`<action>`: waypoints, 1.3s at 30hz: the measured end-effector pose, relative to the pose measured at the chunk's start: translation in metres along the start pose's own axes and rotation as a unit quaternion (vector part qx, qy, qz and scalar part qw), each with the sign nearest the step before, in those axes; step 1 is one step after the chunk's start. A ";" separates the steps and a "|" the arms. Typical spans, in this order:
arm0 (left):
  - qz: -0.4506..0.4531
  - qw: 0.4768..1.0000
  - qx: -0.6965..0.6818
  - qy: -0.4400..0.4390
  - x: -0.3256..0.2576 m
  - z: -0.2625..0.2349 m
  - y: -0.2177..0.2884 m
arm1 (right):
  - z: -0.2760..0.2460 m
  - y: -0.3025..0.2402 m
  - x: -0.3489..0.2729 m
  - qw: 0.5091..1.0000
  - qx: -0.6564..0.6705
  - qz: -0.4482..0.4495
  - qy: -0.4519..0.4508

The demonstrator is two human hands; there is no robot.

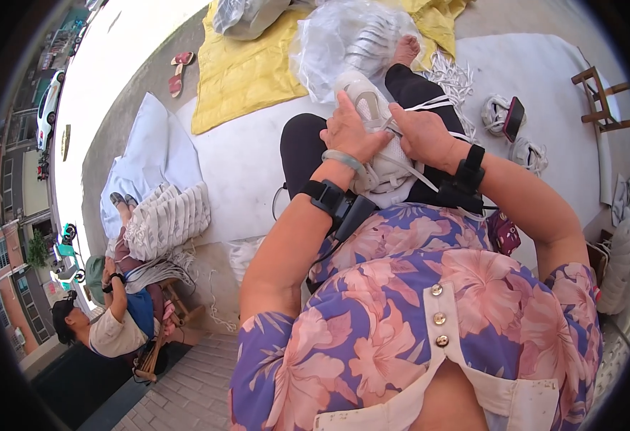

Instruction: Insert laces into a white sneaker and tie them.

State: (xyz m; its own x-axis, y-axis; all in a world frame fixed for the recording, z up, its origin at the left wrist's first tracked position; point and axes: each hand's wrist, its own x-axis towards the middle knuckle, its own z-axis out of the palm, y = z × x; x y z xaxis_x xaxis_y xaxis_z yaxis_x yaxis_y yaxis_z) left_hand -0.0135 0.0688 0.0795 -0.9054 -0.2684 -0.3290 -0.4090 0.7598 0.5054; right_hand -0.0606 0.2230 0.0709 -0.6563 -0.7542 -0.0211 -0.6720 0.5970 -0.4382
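A white sneaker [392,167] rests between my thighs with its toe pointing away from me. My left hand [356,134] wraps round its left side, thumb across the lacing area. From the right, my right hand [427,136] is closed with its fingers pinched at the eyelets on a white shoelace [406,167]. The lace trails down over the sneaker's opening. Other pale laces lie across my right thigh. My fingers hide part of the lacing, so which eyelets are threaded cannot be seen.
A heap of white laces [450,80] lies beyond my right leg. Two white shoes and a phone [514,119] are on the white sheet [544,68]. A clear plastic bag [322,54] of shoes sits ahead. At left, another person [117,327] sits beside stacked shoes [171,219]. A wooden stool [597,100] stands right.
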 end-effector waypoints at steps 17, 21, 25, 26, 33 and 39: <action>0.021 0.999 0.027 0.040 -0.007 0.003 -0.006 | -0.005 -0.024 -0.001 0.997 -0.065 0.029 0.040; 0.072 0.992 0.051 0.085 -0.007 0.009 -0.006 | -0.013 -0.026 0.001 0.995 -0.096 0.019 0.000; 0.112 0.982 0.111 0.108 -0.006 0.007 -0.001 | -0.020 -0.026 0.002 0.995 -0.097 -0.026 -0.001; 0.111 0.982 0.110 0.107 -0.006 0.008 -0.002 | -0.022 -0.027 0.003 0.995 -0.093 -0.030 -0.012; 0.165 0.961 0.160 0.152 -0.005 0.012 -0.006 | -0.017 -0.010 0.010 0.993 -0.045 -0.067 -0.080; 0.153 0.958 0.193 0.149 -0.002 0.014 -0.010 | -0.014 -0.006 0.011 0.990 -0.033 -0.096 -0.097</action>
State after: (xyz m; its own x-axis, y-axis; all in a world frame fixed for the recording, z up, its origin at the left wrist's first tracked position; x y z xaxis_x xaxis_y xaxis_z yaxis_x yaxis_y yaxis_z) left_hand -0.0060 0.0706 0.0641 -0.9921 -0.1109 0.0595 -0.0978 0.9769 0.1901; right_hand -0.0682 0.2150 0.0858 -0.4401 -0.8903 -0.1171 -0.8035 0.4487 -0.3913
